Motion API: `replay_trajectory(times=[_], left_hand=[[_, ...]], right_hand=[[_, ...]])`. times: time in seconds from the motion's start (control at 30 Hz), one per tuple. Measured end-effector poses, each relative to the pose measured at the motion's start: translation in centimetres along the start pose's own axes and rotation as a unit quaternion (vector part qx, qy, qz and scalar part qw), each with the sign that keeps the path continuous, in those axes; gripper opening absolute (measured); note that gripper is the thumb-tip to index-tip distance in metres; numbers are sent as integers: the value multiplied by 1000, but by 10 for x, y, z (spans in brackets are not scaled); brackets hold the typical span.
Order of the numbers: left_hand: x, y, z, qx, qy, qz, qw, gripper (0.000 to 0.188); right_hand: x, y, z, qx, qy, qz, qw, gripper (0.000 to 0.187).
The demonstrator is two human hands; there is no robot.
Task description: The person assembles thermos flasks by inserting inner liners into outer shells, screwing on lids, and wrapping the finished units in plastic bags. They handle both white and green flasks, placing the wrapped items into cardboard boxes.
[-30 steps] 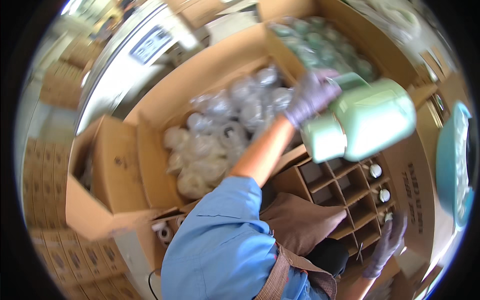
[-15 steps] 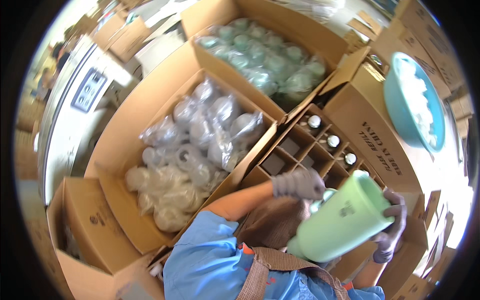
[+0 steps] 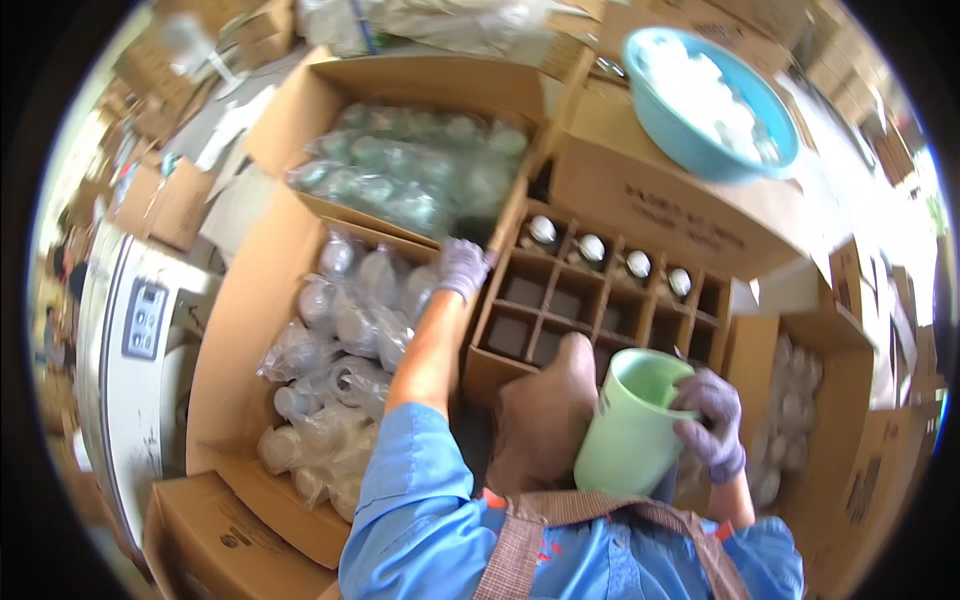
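My right hand (image 3: 712,420), in a grey-purple glove, grips the rim of a pale green flask casing (image 3: 625,440). The casing stands nearly upright before my apron, its wide mouth facing up. My left hand (image 3: 462,268), gloved too, reaches out to where two cartons meet. Its fingers are mostly hidden behind the back of the hand. Just beyond it, a carton (image 3: 285,135) holds green parts (image 3: 400,165) in clear bags. Below my left forearm, another carton (image 3: 225,370) holds whitish parts (image 3: 350,310) in clear bags.
A divided carton (image 3: 500,378) stands ahead, several white-tipped pieces (image 3: 591,247) in its far cells. A blue basin (image 3: 660,135) of white pieces sits behind it. Another carton (image 3: 850,360) at right holds whitish round items. A white machine (image 3: 110,340) with a control panel stands left.
My left hand has left the casing and a small green piece beside it, reaching forward and left. The casing has tipped more upright, still in my right hand. The view has turned.
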State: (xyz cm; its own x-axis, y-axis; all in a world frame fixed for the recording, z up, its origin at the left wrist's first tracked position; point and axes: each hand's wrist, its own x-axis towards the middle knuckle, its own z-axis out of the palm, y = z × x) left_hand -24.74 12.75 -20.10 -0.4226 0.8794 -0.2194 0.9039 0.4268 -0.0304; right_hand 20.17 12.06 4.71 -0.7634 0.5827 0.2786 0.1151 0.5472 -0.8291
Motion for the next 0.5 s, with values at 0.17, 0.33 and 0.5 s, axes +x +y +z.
replay_trajectory(times=[0.17,0.33,0.5], left_hand=[[-79,51,-38,-309,337,93,885,42],[-226,148,-138,-724,30,285,627,46],[-276,174,-147,-651,65,299,694,43]], right_hand=[[-24,-13,3,-25,-31,-54,998,27],[-45,-11,-5,11,-56,-47,997,31],[22,103,-26,125,132,193,964,30]])
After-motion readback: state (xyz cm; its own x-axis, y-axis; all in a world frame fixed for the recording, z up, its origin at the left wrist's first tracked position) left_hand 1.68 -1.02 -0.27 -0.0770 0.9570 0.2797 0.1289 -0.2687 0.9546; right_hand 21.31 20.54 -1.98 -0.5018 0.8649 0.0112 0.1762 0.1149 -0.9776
